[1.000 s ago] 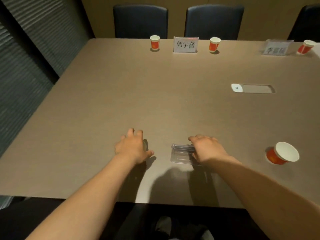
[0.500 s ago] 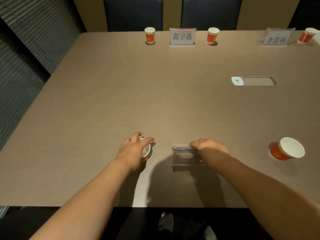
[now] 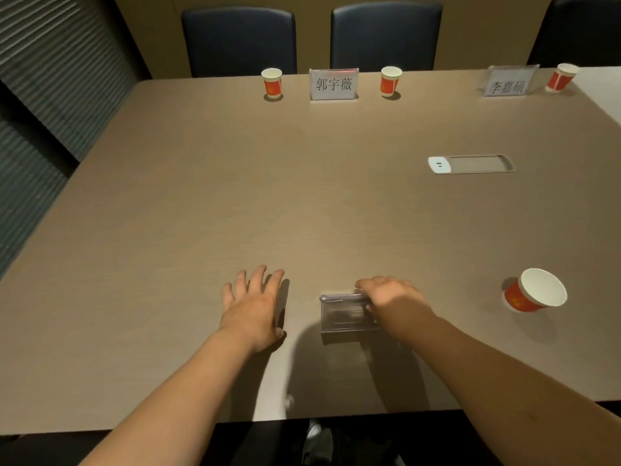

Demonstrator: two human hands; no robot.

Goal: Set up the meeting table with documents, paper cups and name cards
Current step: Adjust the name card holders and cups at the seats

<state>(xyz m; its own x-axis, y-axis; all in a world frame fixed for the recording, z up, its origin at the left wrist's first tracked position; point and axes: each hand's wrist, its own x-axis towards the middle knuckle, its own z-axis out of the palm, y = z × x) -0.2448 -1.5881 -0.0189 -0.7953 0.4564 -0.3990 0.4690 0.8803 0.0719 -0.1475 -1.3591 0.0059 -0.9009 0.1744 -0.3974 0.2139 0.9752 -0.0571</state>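
Observation:
A clear plastic name card holder [image 3: 342, 314] stands near the front edge of the brown table [image 3: 235, 196]. My right hand [image 3: 393, 299] grips its right end from above. My left hand [image 3: 252, 307] hovers to the left of it, palm down and fingers spread; the paper cup it covered is hidden under it. A red and white paper cup [image 3: 534, 292] stands to the right of the holder. At the far edge stand two name cards [image 3: 333, 84] [image 3: 508, 81] and three cups [image 3: 272, 83] [image 3: 390, 81] [image 3: 562, 77].
A socket panel [image 3: 470, 164] is set into the table right of centre. Dark chairs [image 3: 238, 42] [image 3: 386, 35] stand behind the far edge. A ribbed dark wall [image 3: 50, 95] runs along the left side.
My left hand went from cupping the paper cup's rim to fingers spread flat above it. My right hand has stayed on the name card holder, which now stands more upright.

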